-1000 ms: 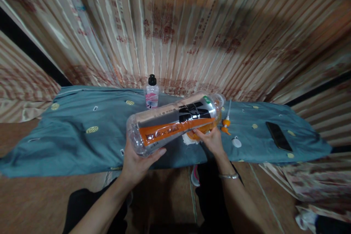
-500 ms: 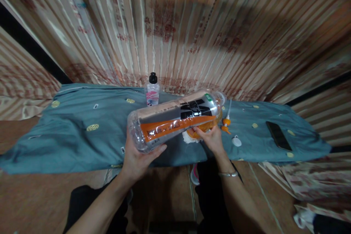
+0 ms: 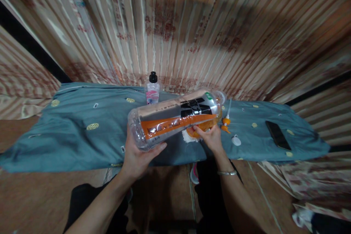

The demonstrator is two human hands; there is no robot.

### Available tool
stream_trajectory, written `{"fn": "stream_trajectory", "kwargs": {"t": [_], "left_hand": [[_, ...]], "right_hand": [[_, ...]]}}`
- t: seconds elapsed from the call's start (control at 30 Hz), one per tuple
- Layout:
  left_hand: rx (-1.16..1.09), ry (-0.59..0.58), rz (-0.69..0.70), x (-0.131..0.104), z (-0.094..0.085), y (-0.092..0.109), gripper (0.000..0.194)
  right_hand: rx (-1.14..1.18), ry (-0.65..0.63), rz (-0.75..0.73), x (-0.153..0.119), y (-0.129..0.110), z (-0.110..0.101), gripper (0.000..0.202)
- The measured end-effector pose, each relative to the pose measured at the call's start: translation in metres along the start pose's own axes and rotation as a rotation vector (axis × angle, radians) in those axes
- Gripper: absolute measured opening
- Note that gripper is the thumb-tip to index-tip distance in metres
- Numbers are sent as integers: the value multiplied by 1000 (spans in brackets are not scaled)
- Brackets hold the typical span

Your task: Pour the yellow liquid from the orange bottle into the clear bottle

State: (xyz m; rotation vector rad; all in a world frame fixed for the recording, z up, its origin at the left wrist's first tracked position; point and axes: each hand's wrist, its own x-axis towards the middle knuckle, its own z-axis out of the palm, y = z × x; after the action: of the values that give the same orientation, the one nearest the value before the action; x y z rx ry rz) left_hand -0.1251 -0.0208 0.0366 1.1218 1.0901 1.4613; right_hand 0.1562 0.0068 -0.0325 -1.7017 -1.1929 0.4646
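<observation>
A large clear plastic bottle (image 3: pixel 175 119) with an orange, grey and black label lies tilted across the middle, its neck end to the right and slightly up in view. My left hand (image 3: pixel 138 159) is wrapped under and around its base at the left. Below the neck end, my right hand (image 3: pixel 211 139) closes on an orange see-through container (image 3: pixel 204 126), which the big bottle partly hides. White crumpled tissue (image 3: pixel 191 137) lies by that container. An orange pump top (image 3: pixel 226 121) with a pale tube and a round white cap (image 3: pixel 236 141) lie just right of my right hand.
A small clear bottle (image 3: pixel 153 91) with a black cap and pink label stands behind the large bottle. A dark phone (image 3: pixel 278 135) lies at the right. Everything rests on a teal patterned cloth (image 3: pixel 71 131). Pleated curtains (image 3: pixel 175 36) hang behind and at both sides.
Both hands keep their grips, and the large bottle stays tilted in nearly the same place. Only a slight shift of the whole view shows.
</observation>
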Motion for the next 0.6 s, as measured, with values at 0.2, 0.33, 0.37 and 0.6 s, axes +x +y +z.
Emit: {"fn": "stream_trajectory", "kwargs": {"t": [0.2, 0.33, 0.37, 0.6], "left_hand": [[14, -24, 34, 1, -1, -4, 69], [45, -6, 49, 1, -2, -1, 65], [50, -6, 40, 1, -1, 1, 62], [10, 4, 9, 2, 2, 5, 58]], "right_hand": [[-14, 27, -11, 0, -3, -1, 52], [-17, 26, 4, 0, -4, -1, 54], [-12, 21, 6, 0, -4, -1, 54], [-3, 29, -13, 0, -1, 0, 55]]}}
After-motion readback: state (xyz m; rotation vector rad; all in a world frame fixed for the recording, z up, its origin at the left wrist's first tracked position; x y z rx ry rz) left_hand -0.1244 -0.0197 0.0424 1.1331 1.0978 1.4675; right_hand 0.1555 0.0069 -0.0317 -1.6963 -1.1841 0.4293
